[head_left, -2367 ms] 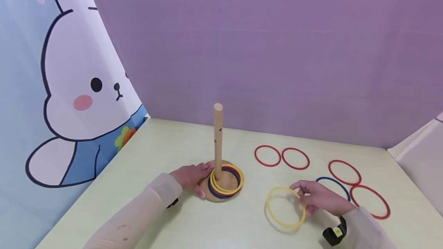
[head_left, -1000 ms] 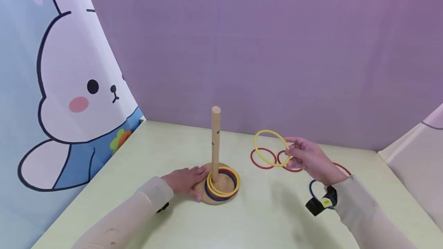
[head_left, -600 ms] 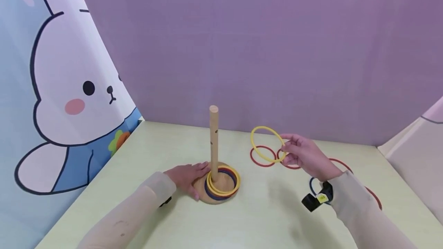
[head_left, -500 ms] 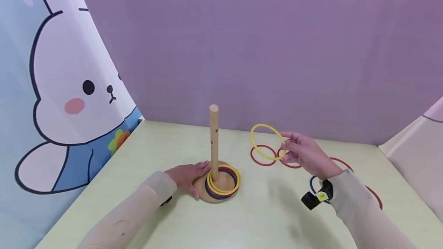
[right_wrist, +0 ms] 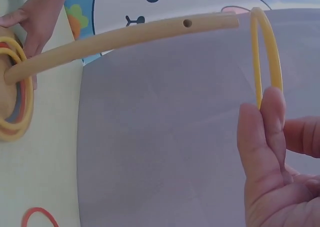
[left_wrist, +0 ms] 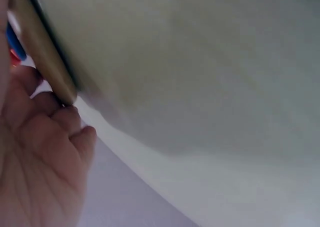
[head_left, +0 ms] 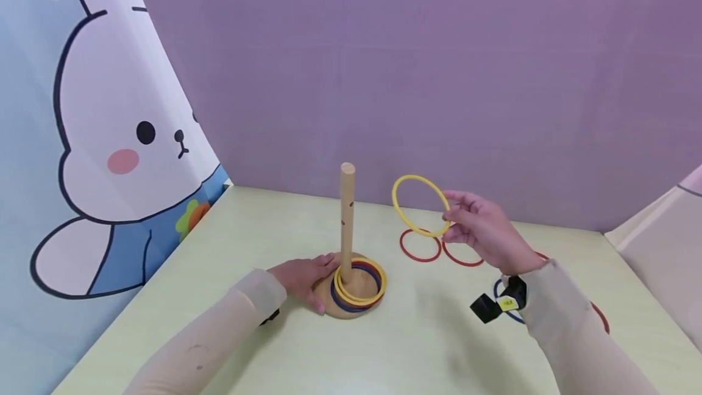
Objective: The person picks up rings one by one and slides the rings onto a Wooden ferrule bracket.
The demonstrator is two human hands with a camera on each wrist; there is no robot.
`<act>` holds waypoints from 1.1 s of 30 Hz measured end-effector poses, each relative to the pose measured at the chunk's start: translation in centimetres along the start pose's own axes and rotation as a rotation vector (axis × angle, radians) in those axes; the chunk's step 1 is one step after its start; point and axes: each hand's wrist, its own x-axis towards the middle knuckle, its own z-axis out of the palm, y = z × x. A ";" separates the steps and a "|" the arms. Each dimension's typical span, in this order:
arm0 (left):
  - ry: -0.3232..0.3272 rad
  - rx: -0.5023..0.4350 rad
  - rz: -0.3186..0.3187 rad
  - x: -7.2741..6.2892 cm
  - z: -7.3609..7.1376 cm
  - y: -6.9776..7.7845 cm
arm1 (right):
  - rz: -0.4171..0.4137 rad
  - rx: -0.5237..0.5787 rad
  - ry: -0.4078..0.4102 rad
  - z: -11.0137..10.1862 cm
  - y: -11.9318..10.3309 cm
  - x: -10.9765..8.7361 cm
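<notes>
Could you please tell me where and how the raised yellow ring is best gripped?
I would pinch the yellow ring on its right side, coming from the right: it is a thin hoop, tilted up, with its left edge nearest the wooden post, so this likely keeps the opening clear. The right hand pinches it there.

No text can be read. A yellow label [head_left: 507, 303] on a black wrist device [head_left: 485, 308] carries dark marks too small to make out.
</notes>
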 end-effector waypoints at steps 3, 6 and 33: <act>0.002 0.002 -0.008 0.0 0.0 0.3 | -0.015 0.014 -0.004 0.3 -0.3 -0.1; 0.004 0.033 0.005 -0.5 0.1 0.3 | -0.020 0.029 -0.011 0.7 -0.5 0.1; -0.018 0.056 0.036 0.2 -0.3 -0.1 | -0.073 0.212 0.016 4.9 -2.3 1.3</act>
